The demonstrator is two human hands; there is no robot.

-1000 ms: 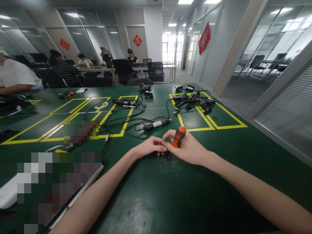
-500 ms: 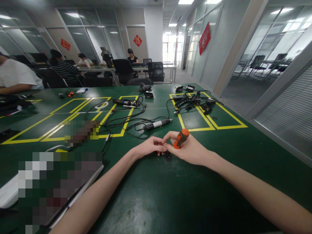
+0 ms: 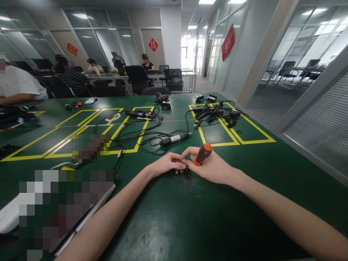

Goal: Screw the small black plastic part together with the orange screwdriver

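An orange and black screwdriver (image 3: 203,154) rests tilted in my right hand (image 3: 213,167), its handle rising between thumb and fingers. The thumb and index finger of that hand meet the fingertips of my left hand (image 3: 169,162). The left fingers are curled together, and what they pinch, if anything, is too small to make out. Just under the joined fingertips a small round black part (image 3: 187,173) stands on the green table (image 3: 212,217).
A grey and black electric screwdriver (image 3: 175,139) with its cable lies beyond my hands. Black tools and cables (image 3: 214,112) are heaped at the back right. A power drill (image 3: 161,98) lies farther back. Blurred items are at the left; people sit behind.
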